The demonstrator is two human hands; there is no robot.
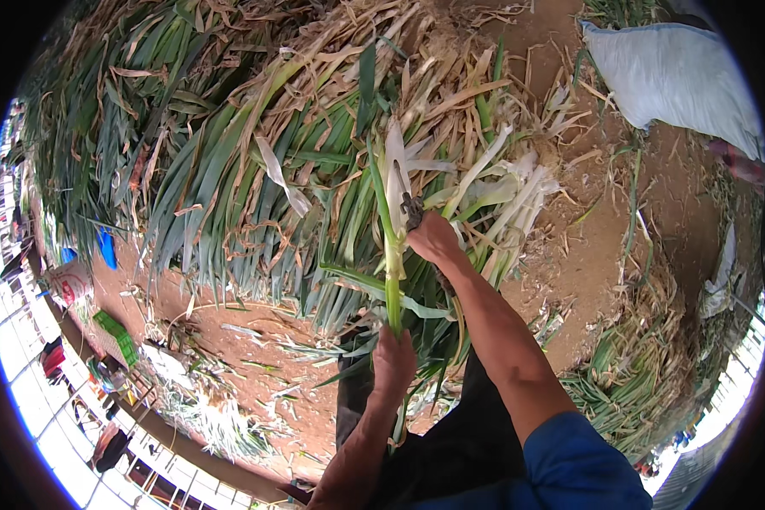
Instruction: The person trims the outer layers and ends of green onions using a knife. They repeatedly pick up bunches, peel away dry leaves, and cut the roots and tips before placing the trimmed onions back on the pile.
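Note:
My left hand (394,360) is closed around the green leafy part of a Welsh onion or leek stalk (393,287), held upright in the view in front of my legs. Higher up, my right hand (435,237) grips a knife-like metal tool (409,203) with a thin, pointed blade. That blade lies over a pale, partly peeled sheath (394,150) at the stalk's upper end. Whether it cuts into the sheath, I cannot tell. Behind both hands spreads a large heap of similar stalks (229,172) with green leaves and dry brown outer leaves.
A white woven sack (679,80) lies at the upper right. Another leafy heap (631,363) is at lower right. Leaf scraps litter the brown dirt floor (586,255). A green plastic crate (115,338) and a wire-mesh wall (44,408) are at the left.

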